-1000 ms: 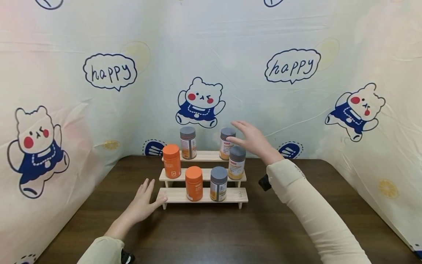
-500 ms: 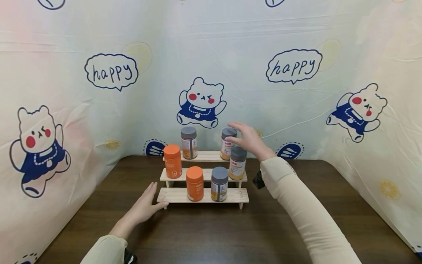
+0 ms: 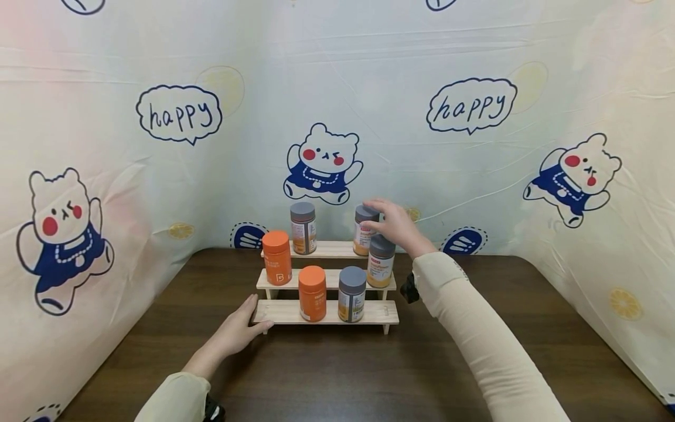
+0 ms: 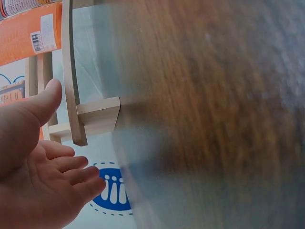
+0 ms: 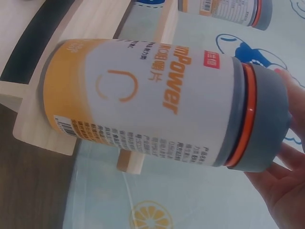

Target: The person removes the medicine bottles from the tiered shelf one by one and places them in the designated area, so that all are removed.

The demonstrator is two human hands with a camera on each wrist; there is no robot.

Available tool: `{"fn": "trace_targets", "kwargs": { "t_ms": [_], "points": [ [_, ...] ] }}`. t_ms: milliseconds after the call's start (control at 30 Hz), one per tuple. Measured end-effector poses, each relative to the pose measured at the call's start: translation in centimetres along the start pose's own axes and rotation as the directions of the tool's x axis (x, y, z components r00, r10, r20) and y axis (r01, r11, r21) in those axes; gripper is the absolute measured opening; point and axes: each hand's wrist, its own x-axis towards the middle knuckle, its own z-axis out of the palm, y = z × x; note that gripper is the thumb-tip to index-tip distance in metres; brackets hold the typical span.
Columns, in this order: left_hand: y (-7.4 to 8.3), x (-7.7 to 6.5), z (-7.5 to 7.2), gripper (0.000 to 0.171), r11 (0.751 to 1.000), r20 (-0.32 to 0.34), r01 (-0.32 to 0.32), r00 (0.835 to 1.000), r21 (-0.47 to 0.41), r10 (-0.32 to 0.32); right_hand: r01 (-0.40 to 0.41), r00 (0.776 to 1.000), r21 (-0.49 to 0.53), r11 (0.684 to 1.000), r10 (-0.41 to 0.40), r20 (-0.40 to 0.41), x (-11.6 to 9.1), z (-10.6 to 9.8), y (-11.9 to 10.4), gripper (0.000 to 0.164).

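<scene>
Near the left end of the lowest tier of a wooden three-tier stand (image 3: 279,318) is my left hand (image 3: 235,331). Its fingers extend beside the stand's end, and the thumb lies at the front corner. In the left wrist view the palm of the left hand (image 4: 33,176) shows, holding nothing. My right hand (image 3: 396,224) reaches to the back right grey-lidded jar (image 3: 362,239) on the top tier, with thumb and fingers bent around its lid. The right wrist view has the middle-tier grey-lidded jar (image 5: 143,100) close up; the right hand (image 5: 286,191) is partly hidden behind its lid.
An orange jar (image 3: 313,296) and a grey-lidded jar (image 3: 351,296) share the lowest tier. Another orange jar (image 3: 276,258) stands on the middle tier's left; a grey-lidded one (image 3: 303,230) stands at the top tier's left. A printed cloth (image 3: 316,76) rises behind the brown table (image 3: 327,381).
My left hand has moved right, up to the stand's left end. The right hand has lowered and closed in around the back jar's lid. The jars keep their places.
</scene>
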Motion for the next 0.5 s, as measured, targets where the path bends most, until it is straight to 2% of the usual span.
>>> {"fn": "trace_targets", "kwargs": {
  "t_ms": [267,500],
  "points": [
    [-0.13,0.03,0.16,0.076,1.0,0.006,0.031,0.999,0.003,-0.031,-0.04,0.999,0.021,0.999,0.04,-0.008,0.16,0.41,0.24,0.054],
    [-0.31,0.03,0.22,0.068,1.0,-0.014,0.007,1.0,0.015,-0.007,-0.049,0.999,0.023,0.999,0.049,-0.021,0.1,0.51,0.19,0.05]
  ]
}}
